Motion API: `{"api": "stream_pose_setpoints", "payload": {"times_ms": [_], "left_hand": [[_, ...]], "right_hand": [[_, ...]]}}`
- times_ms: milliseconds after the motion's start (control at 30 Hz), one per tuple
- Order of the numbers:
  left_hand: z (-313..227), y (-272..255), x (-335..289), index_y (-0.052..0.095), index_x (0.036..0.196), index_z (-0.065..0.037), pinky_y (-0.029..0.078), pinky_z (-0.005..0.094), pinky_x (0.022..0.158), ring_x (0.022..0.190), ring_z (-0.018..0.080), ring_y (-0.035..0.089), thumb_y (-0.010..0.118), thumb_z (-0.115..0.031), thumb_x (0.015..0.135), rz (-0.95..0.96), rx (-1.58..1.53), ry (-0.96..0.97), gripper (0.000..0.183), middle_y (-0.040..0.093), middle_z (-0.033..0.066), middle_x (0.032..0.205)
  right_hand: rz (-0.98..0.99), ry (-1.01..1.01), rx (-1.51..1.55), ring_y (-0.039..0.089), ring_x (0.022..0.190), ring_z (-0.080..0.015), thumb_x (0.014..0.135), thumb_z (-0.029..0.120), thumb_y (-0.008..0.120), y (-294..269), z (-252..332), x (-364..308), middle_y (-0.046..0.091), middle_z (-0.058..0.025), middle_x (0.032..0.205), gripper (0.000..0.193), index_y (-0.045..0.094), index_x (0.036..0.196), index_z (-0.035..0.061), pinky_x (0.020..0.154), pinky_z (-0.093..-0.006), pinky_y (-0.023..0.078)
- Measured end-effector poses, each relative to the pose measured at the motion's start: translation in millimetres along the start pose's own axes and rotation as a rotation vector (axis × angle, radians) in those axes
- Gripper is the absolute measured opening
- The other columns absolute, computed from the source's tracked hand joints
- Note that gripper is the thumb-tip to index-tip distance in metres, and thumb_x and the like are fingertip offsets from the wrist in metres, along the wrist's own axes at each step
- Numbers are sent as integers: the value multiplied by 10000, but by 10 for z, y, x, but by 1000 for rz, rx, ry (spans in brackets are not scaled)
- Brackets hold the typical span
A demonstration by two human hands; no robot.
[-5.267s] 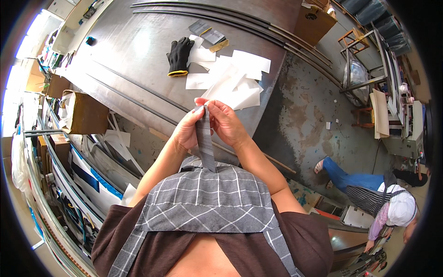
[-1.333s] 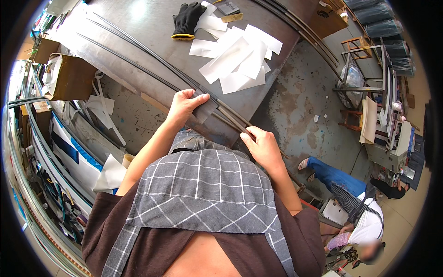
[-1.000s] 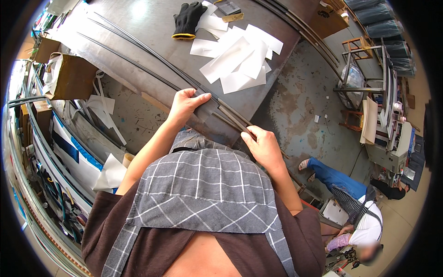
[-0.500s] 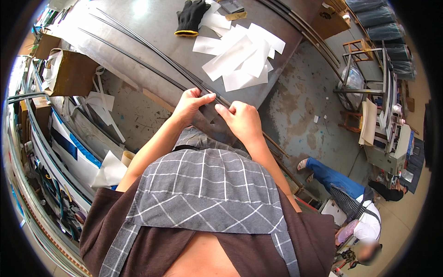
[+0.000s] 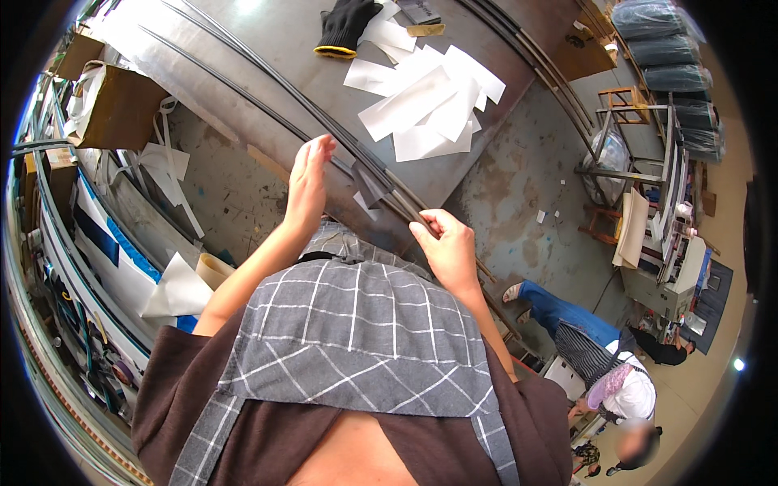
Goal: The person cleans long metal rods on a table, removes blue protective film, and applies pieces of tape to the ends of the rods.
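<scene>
Several long, thin dark rods [image 5: 284, 85] run diagonally over the edge of the grey metal table [image 5: 267, 36], from the far left toward my right side. My right hand [image 5: 447, 249] is closed in a pinch on the rods near their close end. Just left of the rods is my left hand [image 5: 306, 182], its fingers stretched out and holding nothing. Between the two hands, a small dark sheet piece [image 5: 373, 186] lies against the rods, with a pale patch beside it. I cannot make out whether it is wrapped round them.
White paper sheets [image 5: 429, 97] lie loosely piled on the table, near a black glove [image 5: 344, 28] with a yellow cuff. More rods [image 5: 531, 61] cross its far right corner. A cardboard box [image 5: 121, 105] stands left. Another person [image 5: 600, 348] is at lower right, near a metal frame [image 5: 628, 174].
My left hand has let go of the rods, moved left and opened out. My right hand has slid along them toward the lower right. The dark sheet piece now shows between the hands.
</scene>
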State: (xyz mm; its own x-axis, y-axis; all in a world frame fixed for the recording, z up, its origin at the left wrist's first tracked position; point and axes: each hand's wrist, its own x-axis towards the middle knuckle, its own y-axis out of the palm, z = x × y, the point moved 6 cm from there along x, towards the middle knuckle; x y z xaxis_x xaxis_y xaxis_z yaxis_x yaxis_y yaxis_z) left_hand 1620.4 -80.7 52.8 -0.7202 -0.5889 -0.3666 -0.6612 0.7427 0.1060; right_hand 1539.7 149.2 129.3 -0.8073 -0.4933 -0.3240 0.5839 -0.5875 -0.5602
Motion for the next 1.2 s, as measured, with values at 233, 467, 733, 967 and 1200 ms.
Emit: {"api": "stream_pose_setpoints", "payload": {"times_ms": [233,467,733,967,1200], "left_hand": [[-74,392,-496,541,1249,-62,432,322,1005,1133,172,579,529,-189,994,325,-796,-306,286,606,69,1243],[161,171,-463,612,1126,-81,514,272,862,919,103,653,573,-118,961,204,-700,-331,173,685,-1,1039],[333,108,-351,596,1184,-58,542,290,826,935,133,670,590,-121,954,308,-741,-328,238,686,38,1080],[331,81,-343,628,1137,-62,554,279,765,887,118,676,637,-132,926,230,-661,-341,222,698,28,1031],[358,27,-304,637,1089,-56,551,263,765,863,110,677,634,-121,923,276,-705,-341,179,703,33,997]], "right_hand": [[364,226,390,614,566,-104,937,225,629,338,-101,-94,672,-79,712,264,632,1036,-19,513,-244,468],[671,349,610,565,568,-57,1002,285,526,589,-165,-161,641,-35,723,323,619,1059,-20,503,-177,436],[607,385,680,582,620,-74,987,282,562,712,-223,-191,644,-32,750,319,627,1073,-18,585,-194,497],[504,461,749,596,607,-76,987,279,565,798,-221,-239,661,-40,767,327,629,1082,-27,578,-198,492],[513,483,751,578,597,-55,981,244,576,869,-268,-231,660,-38,757,299,643,1067,-36,560,-194,473]]}}
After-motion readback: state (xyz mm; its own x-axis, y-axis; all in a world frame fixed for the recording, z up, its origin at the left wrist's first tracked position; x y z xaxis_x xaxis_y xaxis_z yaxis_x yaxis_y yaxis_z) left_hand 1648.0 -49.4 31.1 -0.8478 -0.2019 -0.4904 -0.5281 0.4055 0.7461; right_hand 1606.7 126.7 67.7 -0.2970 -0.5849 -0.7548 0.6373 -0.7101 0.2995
